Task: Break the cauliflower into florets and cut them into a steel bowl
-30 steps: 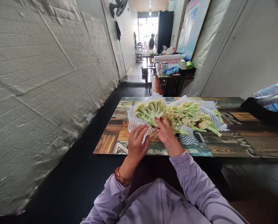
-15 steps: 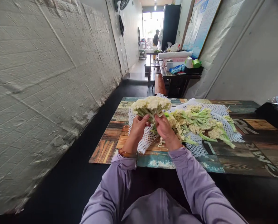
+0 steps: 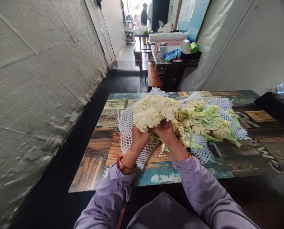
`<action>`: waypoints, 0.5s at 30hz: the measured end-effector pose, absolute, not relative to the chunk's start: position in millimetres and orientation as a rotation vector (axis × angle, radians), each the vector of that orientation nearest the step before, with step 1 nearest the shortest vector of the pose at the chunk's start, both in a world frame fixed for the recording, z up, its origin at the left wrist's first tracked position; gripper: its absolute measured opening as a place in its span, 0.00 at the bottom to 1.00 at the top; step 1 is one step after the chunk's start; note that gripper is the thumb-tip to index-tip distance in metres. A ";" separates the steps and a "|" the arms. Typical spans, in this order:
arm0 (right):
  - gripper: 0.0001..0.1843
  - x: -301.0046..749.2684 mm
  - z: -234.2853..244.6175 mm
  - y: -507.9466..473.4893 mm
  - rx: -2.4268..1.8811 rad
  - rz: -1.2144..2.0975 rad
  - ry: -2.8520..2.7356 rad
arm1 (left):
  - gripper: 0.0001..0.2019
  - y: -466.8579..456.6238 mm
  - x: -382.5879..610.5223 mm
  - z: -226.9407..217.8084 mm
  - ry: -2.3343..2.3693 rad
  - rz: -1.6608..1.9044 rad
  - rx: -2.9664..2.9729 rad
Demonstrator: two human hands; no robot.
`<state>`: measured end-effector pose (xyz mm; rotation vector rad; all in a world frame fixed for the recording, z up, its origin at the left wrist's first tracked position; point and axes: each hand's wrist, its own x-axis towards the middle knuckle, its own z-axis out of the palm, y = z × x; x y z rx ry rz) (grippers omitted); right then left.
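A large pale cauliflower (image 3: pixel 153 109) is held up over the table, its curd side tilted toward me. My left hand (image 3: pixel 140 136) grips it from below on the left, and my right hand (image 3: pixel 165 131) from below on the right; the fingertips of both are hidden under the head. Beneath lies white foam netting (image 3: pixel 129 135), spread across the tabletop. Broken cauliflower florets (image 3: pixel 204 119) with green stalks are heaped on the netting to the right. Small crumbs (image 3: pixel 163 152) lie near my right wrist.
The wood-patterned table (image 3: pixel 94 149) spans in front of me. At right stands a black tray (image 3: pixel 273 106) with clear plastic items. Beyond are a bench (image 3: pixel 153 74), a second table with a white box (image 3: pixel 168 50), and a person (image 3: pixel 144 17) far back. A brick-patterned wall (image 3: pixel 37 79) runs along the left.
The cauliflower has been tipped so its top faces me rather than its stalk side. Both hands have turned with it, and their thumbs are now out of sight. The camera view has shifted slightly.
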<state>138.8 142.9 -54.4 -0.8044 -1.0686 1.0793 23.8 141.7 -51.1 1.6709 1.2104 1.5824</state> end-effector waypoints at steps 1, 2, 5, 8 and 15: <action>0.35 136.3 -55.2 142.9 -0.823 1.062 -1.060 | 0.14 139.7 24.2 -52.8 1.229 1.573 1.688; 0.35 134.1 -55.9 142.7 -0.842 1.038 -1.053 | 0.15 137.5 25.1 -53.8 1.248 1.563 1.706; 0.32 130.7 -57.9 140.8 -0.920 0.924 -1.059 | 0.14 131.9 30.7 -54.9 1.293 1.562 1.772; 0.27 132.6 -57.9 136.1 -1.010 0.814 -1.105 | 0.12 127.9 38.5 -57.9 1.361 1.624 1.823; 0.25 134.9 -55.3 128.5 -1.006 0.809 -1.091 | 0.13 121.7 45.8 -71.7 1.367 1.579 1.841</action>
